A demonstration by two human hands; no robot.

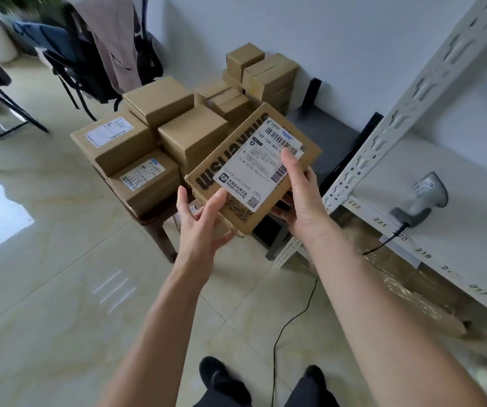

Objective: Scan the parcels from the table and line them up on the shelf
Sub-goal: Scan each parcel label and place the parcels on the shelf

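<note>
A flat brown cardboard parcel (245, 168) with a white shipping label and barcodes is lifted in front of me. My right hand (304, 198) grips its right edge, thumb lying on the label and fingers underneath. At its lower left corner, my left hand (201, 221) touches it with straight, spread fingers, thumb against the edge. Behind it, several more brown parcels (160, 127) are piled on a small dark wooden table (160, 230). A grey handheld barcode scanner (421, 198) rests on the white metal shelf (442, 183) at the right, its black cable hanging to the floor.
Numbered labels run along the shelf's front edge. A dark low unit (330, 136) stands between table and shelf. Black chairs (69, 57) draped with clothing stand at the back left. Crumpled wrap lies under the shelf (407, 292). The beige tiled floor spreads to the left; my feet show below.
</note>
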